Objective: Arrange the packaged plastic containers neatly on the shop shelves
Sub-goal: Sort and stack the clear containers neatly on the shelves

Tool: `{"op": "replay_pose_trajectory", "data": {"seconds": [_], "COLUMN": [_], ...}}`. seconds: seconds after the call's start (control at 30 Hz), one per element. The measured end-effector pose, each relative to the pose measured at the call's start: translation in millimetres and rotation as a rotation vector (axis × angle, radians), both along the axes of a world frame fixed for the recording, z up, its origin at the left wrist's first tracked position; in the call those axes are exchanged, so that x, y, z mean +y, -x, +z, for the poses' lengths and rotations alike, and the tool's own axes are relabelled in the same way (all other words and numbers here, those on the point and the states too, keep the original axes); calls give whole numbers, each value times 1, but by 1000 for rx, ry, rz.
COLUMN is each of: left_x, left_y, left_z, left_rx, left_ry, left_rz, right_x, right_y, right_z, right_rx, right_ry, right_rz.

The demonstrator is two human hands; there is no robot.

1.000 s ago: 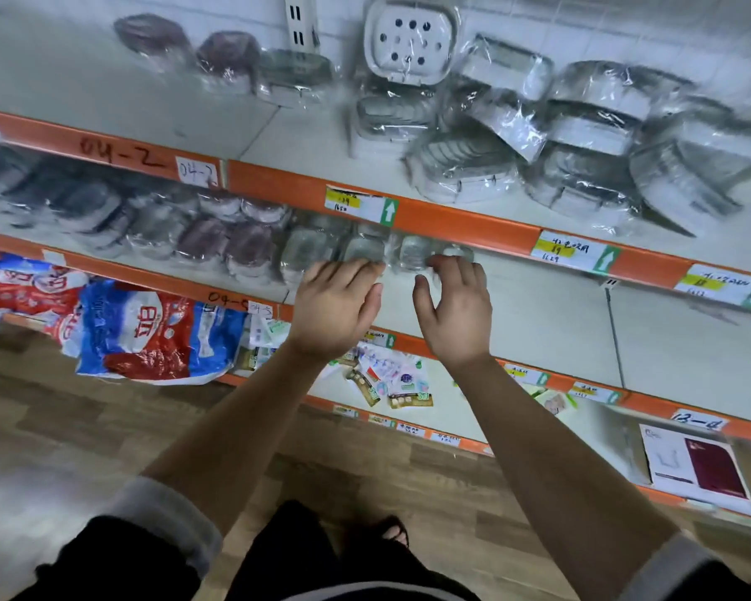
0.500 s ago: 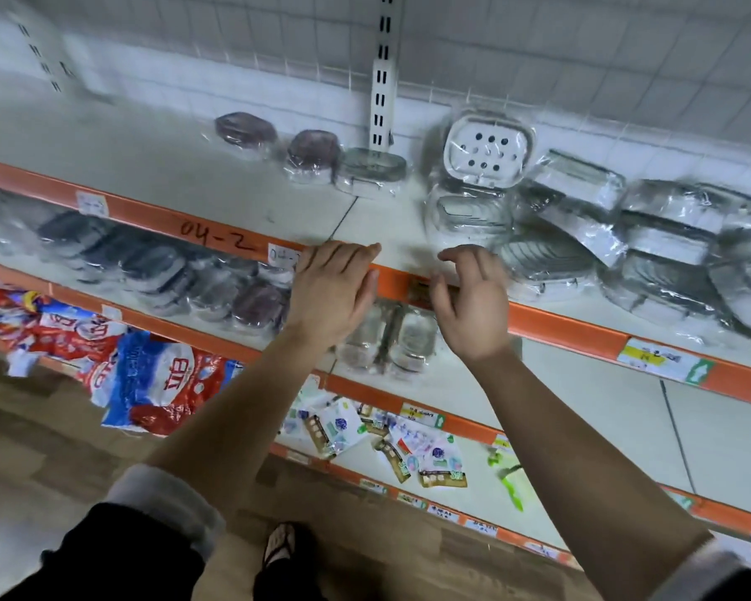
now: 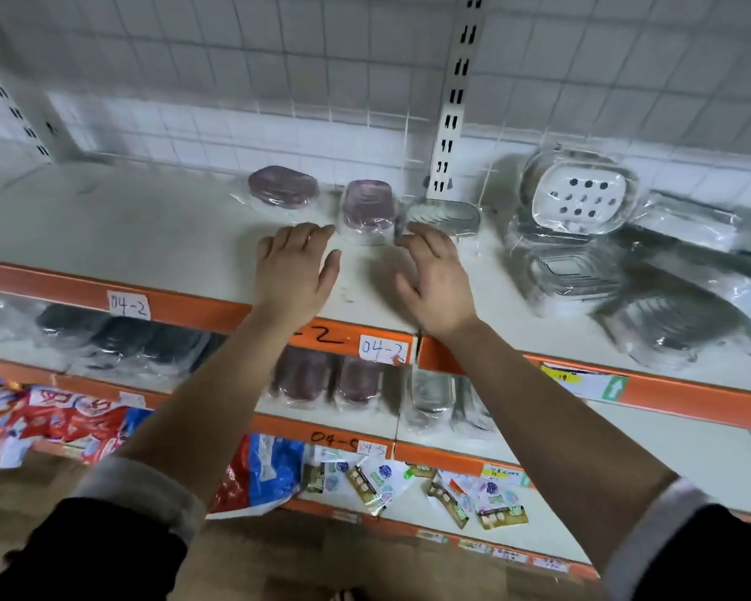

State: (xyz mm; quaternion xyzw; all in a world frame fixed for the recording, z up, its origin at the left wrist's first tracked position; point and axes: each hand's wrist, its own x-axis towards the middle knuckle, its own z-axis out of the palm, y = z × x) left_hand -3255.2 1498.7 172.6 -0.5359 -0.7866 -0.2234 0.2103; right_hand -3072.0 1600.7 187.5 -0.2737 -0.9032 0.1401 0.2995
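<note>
Both my hands are stretched out over the top shelf (image 3: 148,236). My left hand (image 3: 293,268) is open, fingers straight, just left of a wrapped purple container (image 3: 367,210). My right hand (image 3: 436,279) is open with loosely bent fingers, its fingertips near that container and a wrapped grey container (image 3: 445,216). Neither hand holds anything. A second purple container (image 3: 282,188) lies further left at the back. A heap of wrapped clear and grey containers (image 3: 582,271) fills the shelf's right side, topped by a white one with holes (image 3: 579,197).
The shelf below holds a row of dark, purple and grey wrapped containers (image 3: 304,375). Lower down lie red and blue bags (image 3: 70,418) and small sachets (image 3: 452,492). An orange shelf edge (image 3: 191,305) carries paper labels. A slotted upright post (image 3: 452,123) stands against the grid back wall.
Both hands rose from the middle shelf's row of containers, past the orange edge, onto the top shelf near the purple and grey containers. The view tilted upward.
</note>
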Motion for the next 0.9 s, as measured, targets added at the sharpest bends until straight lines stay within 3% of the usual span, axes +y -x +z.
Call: {"op": "replay_pose_trajectory", "data": {"seconds": [0.2, 0.43, 0.67, 0.9], "left_x": [22, 46, 74, 77], "left_y": [59, 93, 111, 110], "left_z": [-1, -7, -5, -19], "left_rx": [-53, -18, -108, -173], "left_ry": [11, 72, 102, 107], "left_rz": [10, -18, -10, -31], "right_x": [10, 25, 21, 21], "right_y": [58, 95, 90, 91], "right_z": [-4, -21, -21, -23], "right_rx": [-72, -240, -131, -115], "right_ry": [44, 63, -87, -66], "right_rz": [8, -129, -254, -292]}}
